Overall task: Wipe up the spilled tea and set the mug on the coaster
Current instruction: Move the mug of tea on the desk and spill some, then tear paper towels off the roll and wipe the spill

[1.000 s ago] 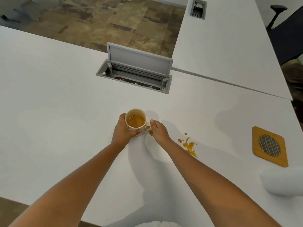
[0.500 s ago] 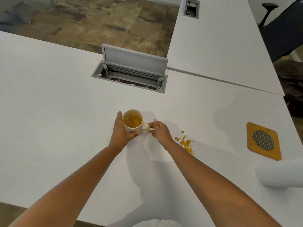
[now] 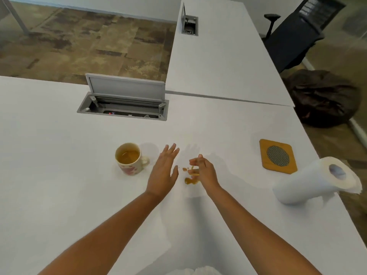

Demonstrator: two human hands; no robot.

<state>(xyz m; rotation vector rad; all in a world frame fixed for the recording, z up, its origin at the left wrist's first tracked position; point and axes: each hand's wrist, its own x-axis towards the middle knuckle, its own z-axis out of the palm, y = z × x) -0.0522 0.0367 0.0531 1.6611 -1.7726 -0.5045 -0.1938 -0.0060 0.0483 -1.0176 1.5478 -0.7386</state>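
Note:
A cream mug [image 3: 130,159] with pink prints, part full of tea, stands alone on the white table [image 3: 49,165], handle to the right. To its right my left hand [image 3: 163,171] hovers open, fingers spread, holding nothing. My right hand [image 3: 202,170] is open with loosely curled fingers, right over the amber tea spill [image 3: 189,180], part of which it hides. A wooden coaster [image 3: 278,156] with a round mesh centre lies far right, bare.
A white paper towel roll [image 3: 309,182] lies on its side near the table's right edge, just below the coaster. An open grey cable box [image 3: 124,104] sits in the table behind the mug. A black office chair [image 3: 294,34] and dark bag [image 3: 321,98] stand beyond.
Both hands let go of the mug, which now stands alone to the left. They moved right, my right hand over the spill. The view shifted right, showing the whole paper towel roll.

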